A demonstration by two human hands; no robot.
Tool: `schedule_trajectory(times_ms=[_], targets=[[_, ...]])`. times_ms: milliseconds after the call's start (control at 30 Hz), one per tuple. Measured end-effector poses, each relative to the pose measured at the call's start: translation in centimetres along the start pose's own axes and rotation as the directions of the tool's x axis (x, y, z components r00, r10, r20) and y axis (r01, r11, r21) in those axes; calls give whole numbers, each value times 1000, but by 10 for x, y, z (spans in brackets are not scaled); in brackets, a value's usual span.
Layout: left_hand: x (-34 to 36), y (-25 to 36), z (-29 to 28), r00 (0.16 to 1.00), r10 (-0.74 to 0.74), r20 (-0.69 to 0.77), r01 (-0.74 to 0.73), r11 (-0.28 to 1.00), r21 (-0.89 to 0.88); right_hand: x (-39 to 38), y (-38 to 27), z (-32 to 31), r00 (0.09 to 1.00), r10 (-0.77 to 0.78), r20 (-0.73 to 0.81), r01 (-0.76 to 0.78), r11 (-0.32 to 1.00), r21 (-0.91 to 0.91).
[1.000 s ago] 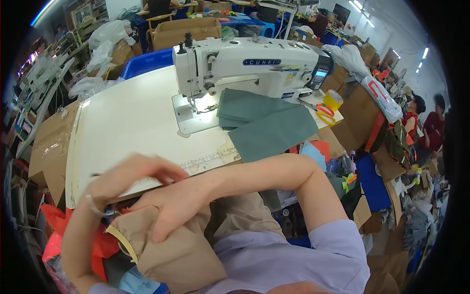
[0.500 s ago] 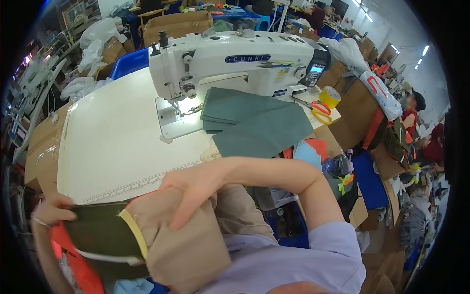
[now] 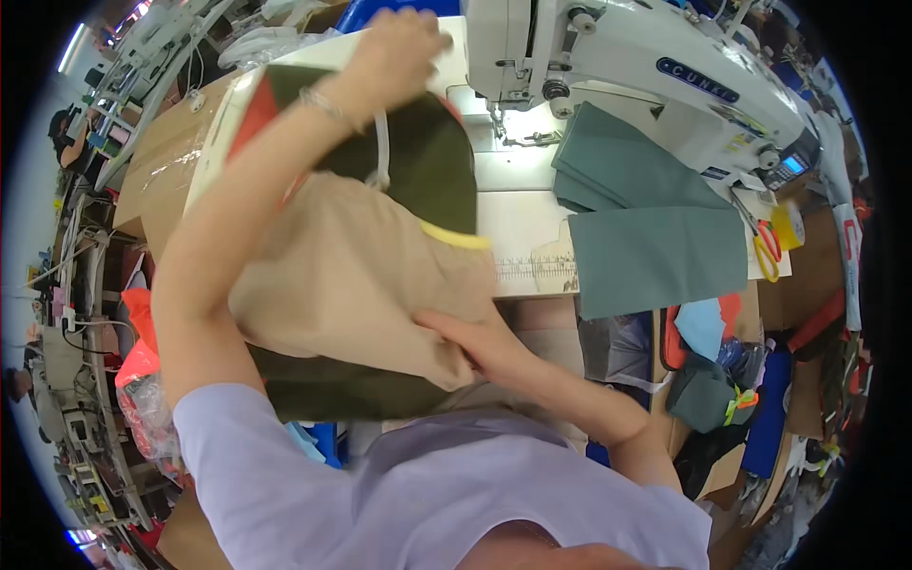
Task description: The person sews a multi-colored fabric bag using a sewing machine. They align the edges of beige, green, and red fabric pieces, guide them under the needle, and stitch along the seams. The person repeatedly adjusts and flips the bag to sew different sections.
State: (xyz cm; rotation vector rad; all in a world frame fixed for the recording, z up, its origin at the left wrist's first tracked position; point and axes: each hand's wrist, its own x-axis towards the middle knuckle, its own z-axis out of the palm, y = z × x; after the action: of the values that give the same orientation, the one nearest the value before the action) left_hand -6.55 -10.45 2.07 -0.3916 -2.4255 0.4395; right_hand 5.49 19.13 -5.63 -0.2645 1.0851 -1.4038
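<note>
A large sewn fabric piece lies over the table's front edge and my lap, with a beige cloth panel [image 3: 342, 256], a dark green panel [image 3: 432, 161], a yellow trim strip [image 3: 456, 236] and a white strip [image 3: 382, 152]. My right hand [image 3: 484, 342] grips the beige panel's near side, thumb on top and the other fingers hidden under the folds. Raised over the far side of the dark green panel is my left hand [image 3: 394, 62], its fingers curled and blurred. Whether it holds anything cannot be made out.
A white sewing machine [image 3: 655, 71] stands beyond the fabric. Grey-green cut pieces [image 3: 655, 237] lie stacked beside its needle area, with scissors [image 3: 765, 247] and yellow tape [image 3: 787, 228] farther right. Cardboard [image 3: 171, 152] is at the left, and coloured scraps [image 3: 703, 328] fill the right side.
My view has turned left. My left hand has swung up and across to the far side, and the fabric has spread onto the table. My right hand now grips the beige panel's near side.
</note>
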Motion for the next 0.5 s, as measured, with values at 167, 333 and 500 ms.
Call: schedule_trajectory(times_ms=[167,333,500], targets=[[-62,94,-10,951,-94,295,222,870,-440,-2,46,-26,984,-124,-128,153,958,242],[-83,116,-12,945,-134,300,262,857,-444,-10,44,-33,983,-145,-114,153,986,62],[-77,94,12,955,-48,294,194,848,-493,-7,64,-41,812,-545,208,576,806,-134]])
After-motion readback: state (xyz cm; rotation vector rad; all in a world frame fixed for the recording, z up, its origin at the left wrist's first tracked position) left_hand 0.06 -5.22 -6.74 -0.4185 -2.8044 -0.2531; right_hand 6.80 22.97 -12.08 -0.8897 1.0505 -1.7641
